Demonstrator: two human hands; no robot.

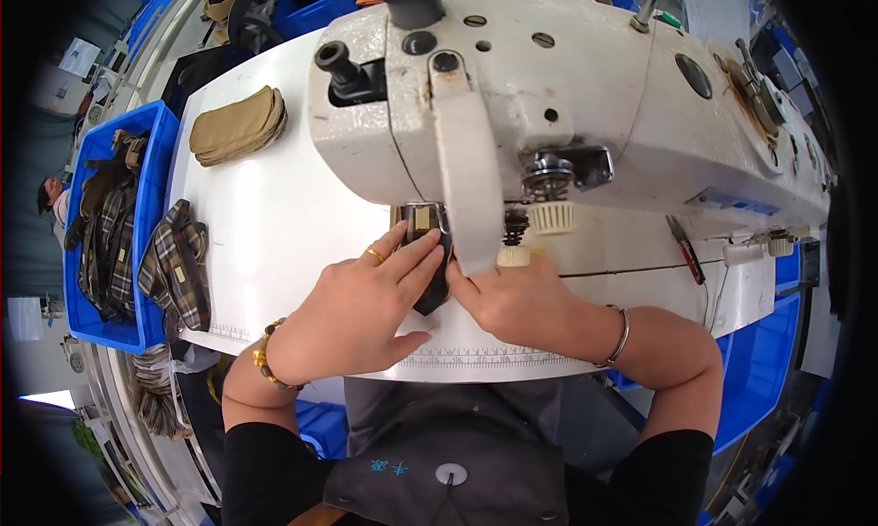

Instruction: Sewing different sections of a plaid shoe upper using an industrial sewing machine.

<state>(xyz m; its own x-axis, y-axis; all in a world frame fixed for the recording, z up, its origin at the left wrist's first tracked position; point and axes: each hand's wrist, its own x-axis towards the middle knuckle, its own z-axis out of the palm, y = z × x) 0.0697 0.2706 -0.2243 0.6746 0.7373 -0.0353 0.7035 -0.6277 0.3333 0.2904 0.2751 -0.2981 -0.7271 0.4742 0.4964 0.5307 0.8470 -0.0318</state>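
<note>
Our dark fabric piece [433, 297] sits on the counter [293, 242] under the head end of the white sewing machine [585, 96], roughly mid-scene, long axis running near to far. Small tan label [422, 218] on its far part, close to the machine.

Our left hand [352, 302] comes in from the left and lies over the piece: fingers straight, side by side, tips resting on the fabric, thumb spread wide toward the near side. Not gripping. Gold ring [375, 254] on one finger, beaded bracelet [263, 357] at the wrist.

Our right hand [521, 297] is at the piece's right edge, fingers curled; the machine's pale curved lever [468, 160] hides part of them, so we can't tell whether they pinch the fabric. Metal bangle [625, 337] on that wrist.

Printed ruler scale [485, 357] runs along the counter's near edge. Red-handled snips [686, 249] lie to the right, past the right hand.

Far left on the counter: stack of tan pieces [236, 128]. Nearer, a plaid piece [183, 265] lies against the left blue bin [154, 206], which holds more plaid pieces [108, 261]. Another blue bin [764, 361] stands at right, lower than the counter.
</note>
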